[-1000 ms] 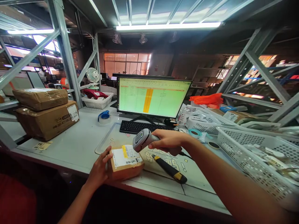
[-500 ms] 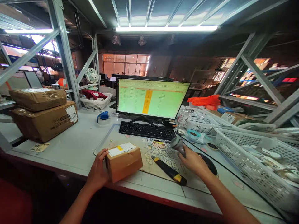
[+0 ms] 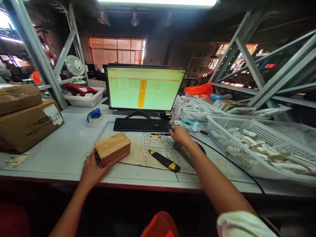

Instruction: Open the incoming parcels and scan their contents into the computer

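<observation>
My left hand grips the left end of a small cardboard box, fingers and thumb round its near corner. The box rests on the desk mat, taped side up, with print on its front. At the right end of a black keyboard, my right hand reaches a finger onto the keys and holds nothing. Below its wrist lies a grey handheld scanner, partly hidden by the forearm. A black and yellow utility knife lies on the mat between my hands.
A monitor stands behind the keyboard. Larger cartons are stacked at left, near a blue tape dispenser. White plastic baskets with packaged goods line the right side, and a dark cable crosses the desk there.
My right hand has let go of the scanner and moved to the keyboard. The small box has been turned, so its white label no longer shows. The view has shifted.
</observation>
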